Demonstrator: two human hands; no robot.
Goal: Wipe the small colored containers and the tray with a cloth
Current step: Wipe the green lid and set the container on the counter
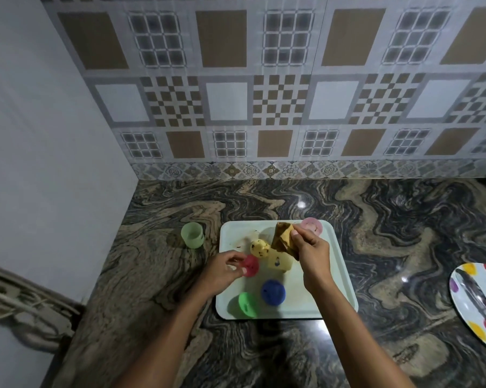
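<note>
The tray [324, 292] lies on the counter [404, 219]. The left hand [222, 271] pinches the red container [251, 266] at the tray's left edge. The right hand [310, 249] grips a brown cloth [282, 239] over the tray. A round yellow container [260, 247] and a square yellow container [278, 261] sit beside the red one, with dark specks, maybe dirt. A blue container [273, 292] and a green container [247, 303] sit near the front, a pink container [312, 226] at the back. A light green cup [192, 235] stands off the tray.
</note>
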